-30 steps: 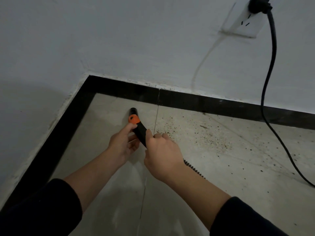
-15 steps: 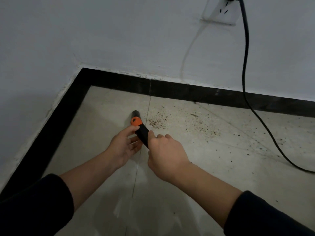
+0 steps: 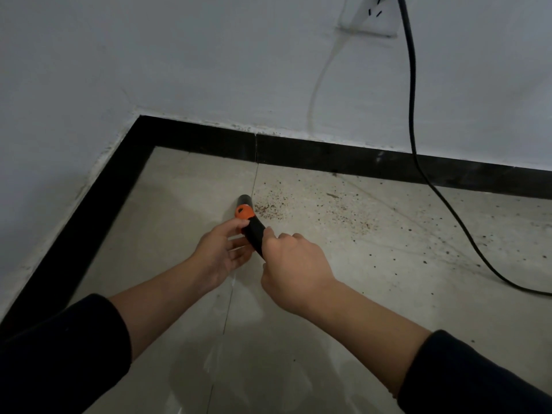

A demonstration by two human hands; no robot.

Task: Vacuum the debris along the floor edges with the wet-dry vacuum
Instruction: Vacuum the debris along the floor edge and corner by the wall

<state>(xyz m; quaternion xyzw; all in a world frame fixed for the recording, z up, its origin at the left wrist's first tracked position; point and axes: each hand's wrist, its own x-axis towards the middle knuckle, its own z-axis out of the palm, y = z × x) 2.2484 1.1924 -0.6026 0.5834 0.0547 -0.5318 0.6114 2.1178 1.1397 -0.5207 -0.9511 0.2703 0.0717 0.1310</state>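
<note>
A black vacuum nozzle [image 3: 253,227] with an orange collar [image 3: 244,211] points down at the pale floor tiles near a room corner. My right hand [image 3: 294,268] grips the nozzle's curved handle from the right. My left hand [image 3: 224,249] holds the nozzle from the left, its thumb lying against the tube just below the orange collar. The nozzle's mouth sits on the tile joint, at the left edge of a patch of brown debris [image 3: 270,208]. More specks of debris [image 3: 355,218] trail to the right along the black skirting [image 3: 328,158].
A black power cord [image 3: 430,186] hangs from a wall socket [image 3: 373,16] at the top and loops across the floor to the right. White walls meet at the corner on the left, and black skirting [image 3: 98,216] runs along the left wall too.
The nozzle and both hands have shifted slightly right relative to the debris, and the nozzle's mouth now sits closer to the brown patch. The view has turned right and down.
</note>
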